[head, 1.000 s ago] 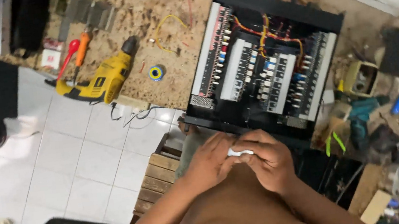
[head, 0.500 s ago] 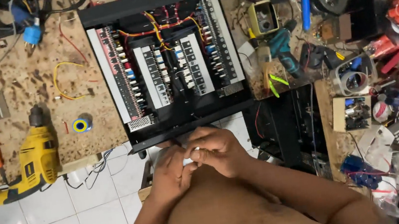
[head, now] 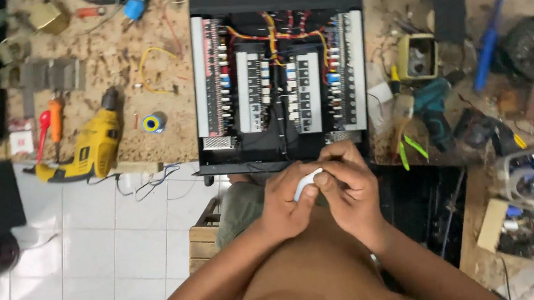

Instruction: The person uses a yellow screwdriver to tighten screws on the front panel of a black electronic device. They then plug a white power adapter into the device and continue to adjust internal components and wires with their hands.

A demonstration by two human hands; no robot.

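I see both hands meeting just below the front edge of the open black chassis [head: 278,68] on the workbench [head: 161,102]. A small white tube [head: 306,182] sits between them: the left hand [head: 287,205] curls its fingers closed around the tube's lower end, while the right hand [head: 348,187] pinches its upper end, fingertips together. A yellow drill [head: 89,150] lies well apart on the left.

Bare hands [head: 322,194], bare forearms, no sleeves, shirtless torso
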